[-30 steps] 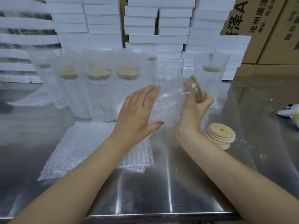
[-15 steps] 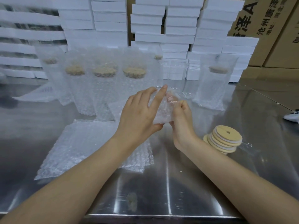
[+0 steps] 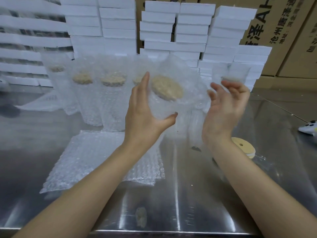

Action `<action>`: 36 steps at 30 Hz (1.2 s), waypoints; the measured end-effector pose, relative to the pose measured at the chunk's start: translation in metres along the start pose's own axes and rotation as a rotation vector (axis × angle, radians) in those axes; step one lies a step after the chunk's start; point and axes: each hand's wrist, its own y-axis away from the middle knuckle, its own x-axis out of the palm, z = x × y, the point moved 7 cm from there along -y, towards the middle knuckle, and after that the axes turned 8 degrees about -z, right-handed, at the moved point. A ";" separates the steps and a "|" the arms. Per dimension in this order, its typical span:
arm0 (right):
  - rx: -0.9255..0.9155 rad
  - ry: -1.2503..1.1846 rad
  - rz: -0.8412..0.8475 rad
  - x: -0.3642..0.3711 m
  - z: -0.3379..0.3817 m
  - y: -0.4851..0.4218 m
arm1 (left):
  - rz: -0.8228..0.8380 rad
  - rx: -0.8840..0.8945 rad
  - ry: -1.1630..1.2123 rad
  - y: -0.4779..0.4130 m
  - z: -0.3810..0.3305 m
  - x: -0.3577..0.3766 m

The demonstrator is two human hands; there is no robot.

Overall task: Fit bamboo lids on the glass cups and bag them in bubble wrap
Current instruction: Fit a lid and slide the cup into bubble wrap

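The left hand (image 3: 142,115) grips the bagged cup (image 3: 163,109) tilted, perhaps to settle its lid (image 3: 167,87), while the right hand (image 3: 223,109) hovers slack and empty.

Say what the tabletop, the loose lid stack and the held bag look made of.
Tabletop: likely stainless steel, brushed, with streaky reflections. Lid stack: pale matte wood, probably bamboo. Bag in the left hand: clear bubble-wrap plastic, dimpled.
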 end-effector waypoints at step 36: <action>0.411 0.411 0.474 -0.008 -0.072 -0.014 | 0.652 -0.171 -0.137 0.024 0.049 0.042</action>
